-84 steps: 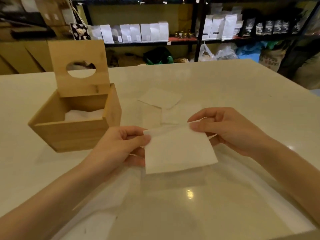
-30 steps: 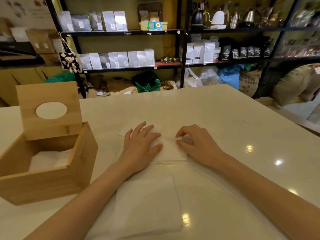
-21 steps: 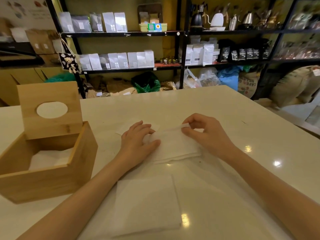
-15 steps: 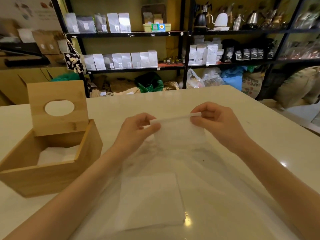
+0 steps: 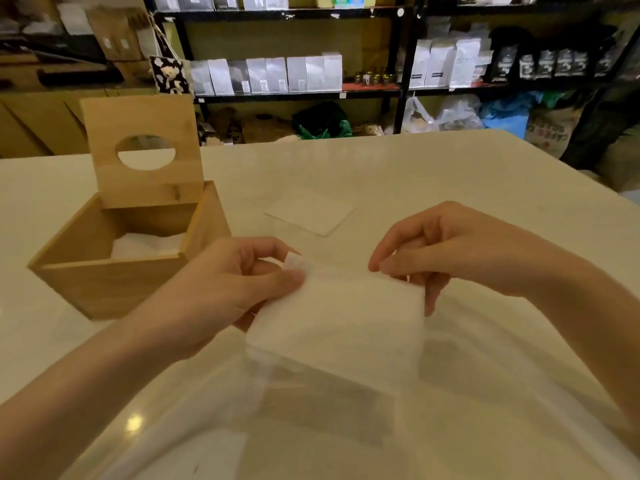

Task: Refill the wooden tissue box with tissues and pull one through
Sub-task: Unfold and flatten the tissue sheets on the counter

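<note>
Tissue (image 5: pixel 343 320): white, folded, held above table | left grip (image 5: pixel 221 289), right grip (image 5: pixel 446 251): each pinching a top corner

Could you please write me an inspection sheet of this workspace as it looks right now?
Surface: pale glossy table with light glare.
Job's things: wooden tissue box at left, its lid with a round hole standing upright, white tissues inside; a held tissue above the table; a loose tissue flat farther back.
Clutter: what looks like clear plastic wrap near the front edge.
Grippers: left hand and right hand each pinch an upper corner of the held tissue.
Cables: nothing seen.
Surroundings: black shelves of white and dark pouches; bags on the floor.
</note>
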